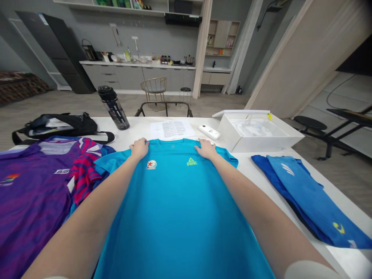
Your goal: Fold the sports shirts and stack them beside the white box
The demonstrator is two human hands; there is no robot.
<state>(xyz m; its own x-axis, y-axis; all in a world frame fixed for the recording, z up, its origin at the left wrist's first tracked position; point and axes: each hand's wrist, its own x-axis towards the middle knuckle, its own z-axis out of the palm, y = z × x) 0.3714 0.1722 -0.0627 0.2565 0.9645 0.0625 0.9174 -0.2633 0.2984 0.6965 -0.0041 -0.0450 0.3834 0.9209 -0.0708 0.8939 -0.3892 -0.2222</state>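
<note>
While the left hand (pixel 139 148) and right hand (pixel 207 149) lie open on a blue PEAK T-shirt (pixel 174 201), a white box (pixel 247 144) far right on the table (pixel 130 124) holds something in clear plastic.

Grey walls (pixel 145 35) are noted throughout. A long counter (pixel 136 62) is fitted along the far wall, with grey drawers (pixel 116 76) beneath it and shelves (pixel 110 3) above. A tall black cabinet (pixel 55 50) is placed at its left end. A gold wire chair (pixel 154 87) and a small black stool (pixel 185 93) are set on the grey floor (pixel 72 104). A patterned sofa (pixel 20 87) is seen far left, a black bench (pixel 345 116) at right.
</note>
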